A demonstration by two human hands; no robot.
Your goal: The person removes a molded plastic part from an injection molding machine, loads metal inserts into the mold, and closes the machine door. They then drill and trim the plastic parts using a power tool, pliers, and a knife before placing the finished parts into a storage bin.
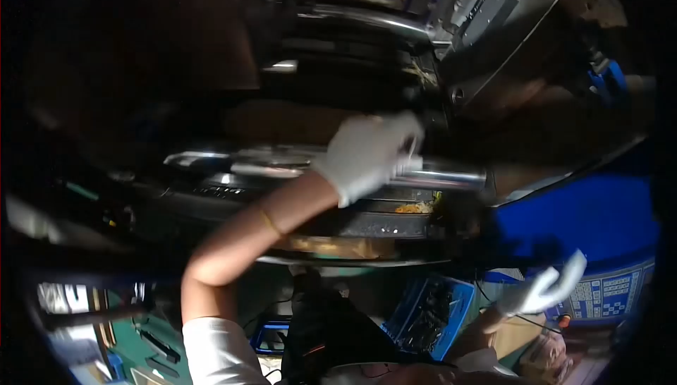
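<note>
My left hand [370,156], in a white glove and blurred by motion, reaches into the dark machine, above a shiny metal bar [448,177]. Its fingers are curled together, and whatever they may hold is too smeared to name. Low on the right is my right hand [543,290], also in a white glove. Thumb and fingers are spread apart with nothing between them, close to a control panel [610,293] with rows of keys.
A thick metal plate [493,11] with holes stands at the upper right. Below the machine, a blue bin [451,318] holds many dark parts. Several dark tools lie on a green surface [130,346] at lower left. A blue clamp-like piece [608,78] sits at far right.
</note>
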